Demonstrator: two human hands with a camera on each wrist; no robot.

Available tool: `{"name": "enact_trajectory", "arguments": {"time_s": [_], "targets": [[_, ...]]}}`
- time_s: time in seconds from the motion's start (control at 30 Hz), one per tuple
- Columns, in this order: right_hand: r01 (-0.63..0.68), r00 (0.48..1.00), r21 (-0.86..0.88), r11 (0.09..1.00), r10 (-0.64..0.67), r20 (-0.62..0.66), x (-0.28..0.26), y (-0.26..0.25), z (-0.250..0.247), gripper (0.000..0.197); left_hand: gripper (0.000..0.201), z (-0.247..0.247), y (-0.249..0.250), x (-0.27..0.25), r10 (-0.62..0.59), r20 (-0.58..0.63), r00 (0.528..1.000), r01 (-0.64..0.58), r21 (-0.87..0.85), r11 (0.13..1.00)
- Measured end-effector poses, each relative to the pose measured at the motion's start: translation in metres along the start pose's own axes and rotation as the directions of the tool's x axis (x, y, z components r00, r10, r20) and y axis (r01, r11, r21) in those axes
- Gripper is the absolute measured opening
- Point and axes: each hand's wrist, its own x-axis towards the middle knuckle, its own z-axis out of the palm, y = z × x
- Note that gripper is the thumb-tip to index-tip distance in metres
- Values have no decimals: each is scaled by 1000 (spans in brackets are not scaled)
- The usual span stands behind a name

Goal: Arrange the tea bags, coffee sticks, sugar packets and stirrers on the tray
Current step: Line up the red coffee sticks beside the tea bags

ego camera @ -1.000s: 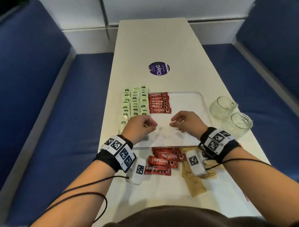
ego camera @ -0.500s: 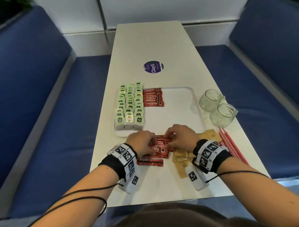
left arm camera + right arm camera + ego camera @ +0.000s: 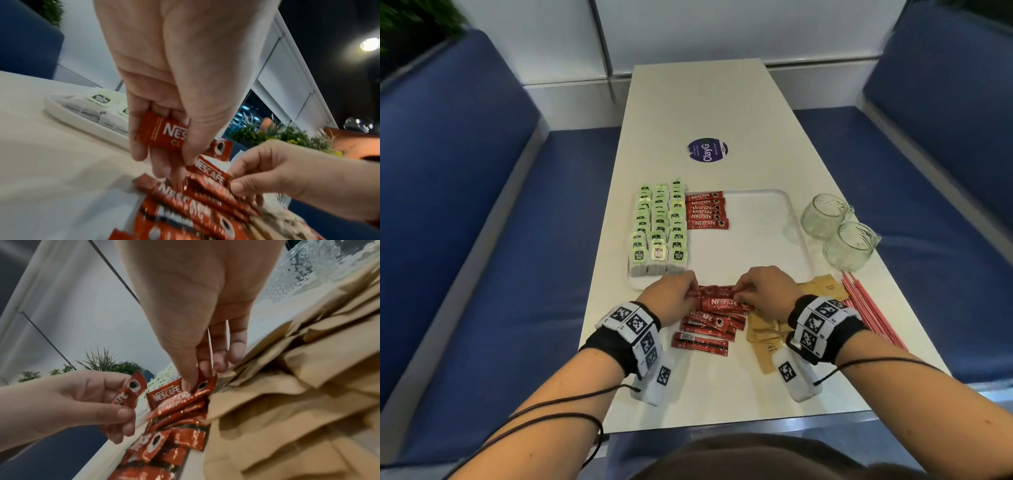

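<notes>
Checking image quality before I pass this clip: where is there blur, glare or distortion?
Head view: sharp centre, wide-angle bending at the table edges. Left wrist view: ceiling lamp flares; loose coffee sticks smear. Right wrist view: sugar packets are soft and blurred.

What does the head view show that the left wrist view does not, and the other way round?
Only the head view shows the stirrers, two glass cups and the coffee row on the tray. Only the left wrist view shows the left hand gripping one coffee stick. Both show the tea bags, the loose coffee pile and the right hand.
</notes>
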Motion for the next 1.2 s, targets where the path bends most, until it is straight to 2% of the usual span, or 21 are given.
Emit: {"name": "enact_trajectory", "arguments": {"time_s": [0.07,0.13,0.23,0.33,0.43,0.57,0.63,0.73,0.8,0.9,1.03,1.13,1.2], "targets": [[0,999,47,999,2,-35,-1,1,-3,14,10,-7,-2,-2,-57,-31,998,50,-192,980],[-6,999,92,996,10,-51,-1,1,-6,13,13,-12,-2,-3,-138,-79,987,104,-335,937],[-14,999,142,990,20,-45,2,1,-11,13,16,-16,-5,-3,-181,-148,972,99,-441,892],[4,1000,168,986,-2,-11,7,-1,-16,13,29,-13,-3,1,-183,-127,975,84,-555,827],[30,1000,188,982,-31,4,11,-5,-23,12,20,-11,2,8,-166,-136,977,55,-589,806],[61,998,293,954,-64,1,21,-14,-32,18,21,-18,7,18,-172,-192,966,24,-598,801],[70,996,384,921,-87,28,27,-20,-36,21,21,-21,10,22,-164,-188,968,19,-602,799],[85,991,392,916,-120,65,41,-27,-40,19,19,-26,11,31,-177,-171,969,22,-657,754],[52,995,423,905,-82,53,49,-27,-43,23,16,-31,8,38,-224,-161,961,46,-707,706],[-31,999,554,832,41,-6,63,-18,-51,27,17,-40,3,52,-305,-129,944,98,-771,629],[-82,995,705,705,96,19,80,-5,-56,20,19,-47,-5,69,-299,-109,948,104,-781,616],[-153,986,668,729,155,57,94,7,-52,13,25,-55,-11,79,-321,-145,936,106,-753,649],[-218,973,590,778,220,70,104,16,-48,14,23,-64,-16,87,-363,-190,912,89,-773,629]]}}
